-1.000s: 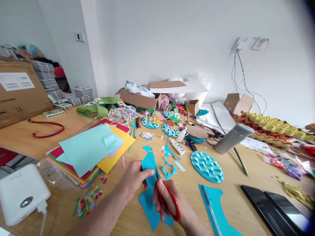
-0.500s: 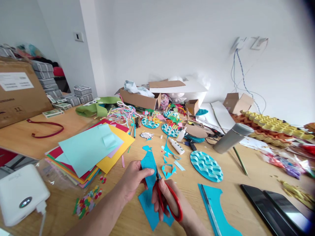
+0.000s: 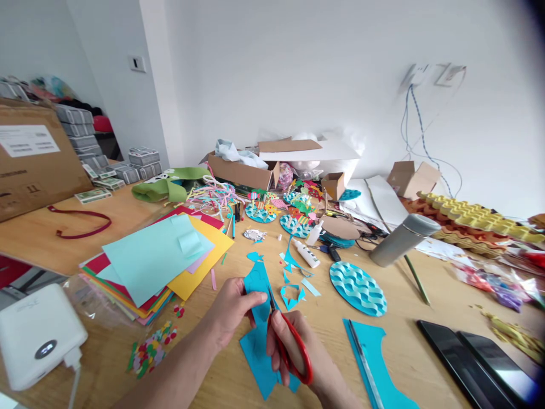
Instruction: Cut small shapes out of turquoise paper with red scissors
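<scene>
Between the thumb and fingers of my left hand point(image 3: 232, 309) is a piece of blue paper point(image 3: 258, 278), held above the table. My right hand point(image 3: 293, 346) grips red-handled scissors point(image 3: 303, 355), whose blades meet the paper's right edge beside my left thumb. More blue paper point(image 3: 259, 363) lies beneath my hands. Just beyond them are a small blue fish-shaped cutout point(image 3: 255, 257) and a ring-like blue scrap point(image 3: 293, 296). To the right sits a blue disc with pale wavy strips point(image 3: 357, 288).
A stack of coloured paper point(image 3: 149, 255) and a white power bank point(image 3: 40, 338) lie left. On the right are a blue sheet with a pen point(image 3: 374, 369), a grey bottle point(image 3: 402, 238) and dark phones point(image 3: 455, 363). Glue bottles point(image 3: 306, 254) stand or lie farther back.
The scissor handles have drawn closer together as the fingers of my right hand closed. My left hand and the paper are almost unmoved.
</scene>
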Motion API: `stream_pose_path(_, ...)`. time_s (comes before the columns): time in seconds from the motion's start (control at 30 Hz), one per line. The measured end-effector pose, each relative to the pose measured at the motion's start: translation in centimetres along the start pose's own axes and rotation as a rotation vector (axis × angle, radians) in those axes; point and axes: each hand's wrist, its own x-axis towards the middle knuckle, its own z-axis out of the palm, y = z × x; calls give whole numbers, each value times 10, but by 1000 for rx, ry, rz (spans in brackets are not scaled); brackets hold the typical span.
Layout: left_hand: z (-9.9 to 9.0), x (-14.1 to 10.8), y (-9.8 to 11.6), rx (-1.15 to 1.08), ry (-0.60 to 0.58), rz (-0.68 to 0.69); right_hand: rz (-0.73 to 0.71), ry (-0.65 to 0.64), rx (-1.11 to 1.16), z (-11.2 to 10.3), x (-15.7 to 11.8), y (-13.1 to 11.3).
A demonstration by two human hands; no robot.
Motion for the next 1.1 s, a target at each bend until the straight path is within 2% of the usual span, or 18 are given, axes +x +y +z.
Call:
stream_pose_path(0.57,1,1,1,-36,46,-6,20,9,39,1,1,1)
stream_pose_path(1.1,-2,3,0,-17,22,-13,31,-2,4,-1,0,0)
